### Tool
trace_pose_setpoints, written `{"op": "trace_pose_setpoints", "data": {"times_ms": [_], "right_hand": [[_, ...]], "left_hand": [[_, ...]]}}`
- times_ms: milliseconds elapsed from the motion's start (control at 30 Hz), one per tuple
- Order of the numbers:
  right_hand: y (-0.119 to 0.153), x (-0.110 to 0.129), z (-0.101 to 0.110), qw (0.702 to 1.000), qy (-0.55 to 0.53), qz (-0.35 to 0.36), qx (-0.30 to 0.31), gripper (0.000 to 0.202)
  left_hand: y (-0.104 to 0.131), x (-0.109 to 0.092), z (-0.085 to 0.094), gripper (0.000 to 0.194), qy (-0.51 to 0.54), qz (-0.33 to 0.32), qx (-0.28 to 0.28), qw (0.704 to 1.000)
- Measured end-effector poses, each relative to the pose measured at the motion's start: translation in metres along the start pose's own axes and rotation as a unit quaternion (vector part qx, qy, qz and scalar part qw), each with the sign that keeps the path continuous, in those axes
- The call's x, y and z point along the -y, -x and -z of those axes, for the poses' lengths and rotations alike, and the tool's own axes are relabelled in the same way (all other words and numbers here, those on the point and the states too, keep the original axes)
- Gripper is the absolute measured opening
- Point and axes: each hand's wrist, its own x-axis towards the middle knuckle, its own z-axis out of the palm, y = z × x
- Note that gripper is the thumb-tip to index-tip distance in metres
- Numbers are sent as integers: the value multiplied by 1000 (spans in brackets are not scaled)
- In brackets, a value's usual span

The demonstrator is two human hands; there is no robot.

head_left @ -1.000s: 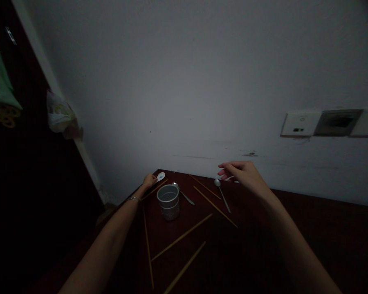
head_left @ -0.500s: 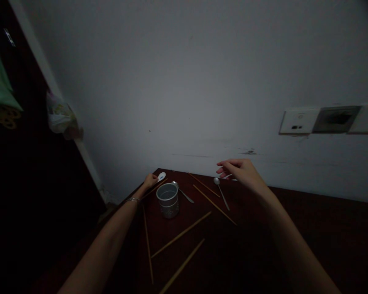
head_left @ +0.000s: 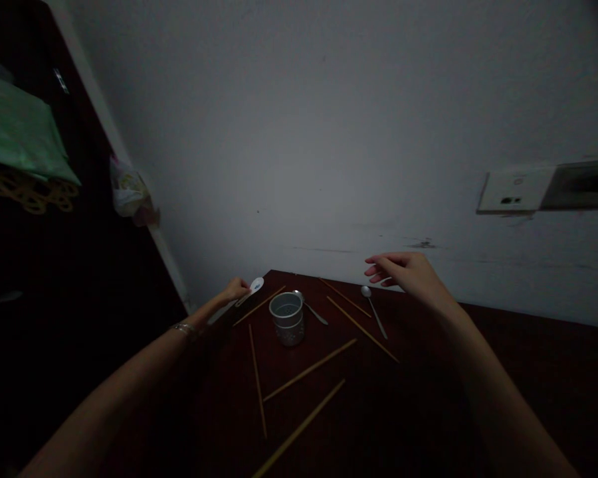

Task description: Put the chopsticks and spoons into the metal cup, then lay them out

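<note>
Between the thumb and fingers of my left hand [head_left: 237,289] is a white soup spoon [head_left: 257,285], held at the table's far left corner. Its handle shows below my fingertips. Just right of it a grey perforated metal cup [head_left: 288,320] stands upright. My right hand [head_left: 403,269] hovers above the back edge, fingers loosely bent and apart, with nothing in them. Nearest below it lies a long-handled metal spoon [head_left: 375,312]. Another metal spoon [head_left: 316,313] lies behind the cup, partly hidden by it.
Several wooden chopsticks lie scattered on the dark table [head_left: 379,411], one chopstick [head_left: 309,369] in front of the cup. A wall [head_left: 323,133] rises behind the table, with a socket panel [head_left: 518,190] at right. A plastic bag [head_left: 129,192] and green cloth [head_left: 24,126] hang at left.
My left hand has shifted left with the white spoon, away from the chopstick beside the cup, and more of its handle shows. My right hand has barely moved. The view has turned slightly left.
</note>
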Motion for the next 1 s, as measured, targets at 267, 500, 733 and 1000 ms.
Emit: {"op": "trace_pose_setpoints", "data": {"times_ms": [267, 500, 733, 1000], "right_hand": [[1, 0, -1, 1000, 6, 3, 4, 28], [1, -6, -13, 998, 47, -10, 37, 25], [-1, -19, -23, 991, 86, 47, 94, 27], [-7, -26, -29, 970, 189, 100, 118, 35]], "left_hand": [[74, 40, 29, 14, 37, 72, 59, 995], [147, 49, 12, 16, 77, 110, 123, 983], [170, 56, -2, 17, 112, 145, 169, 968], [169, 57, -3, 26, 69, 133, 173, 973]]}}
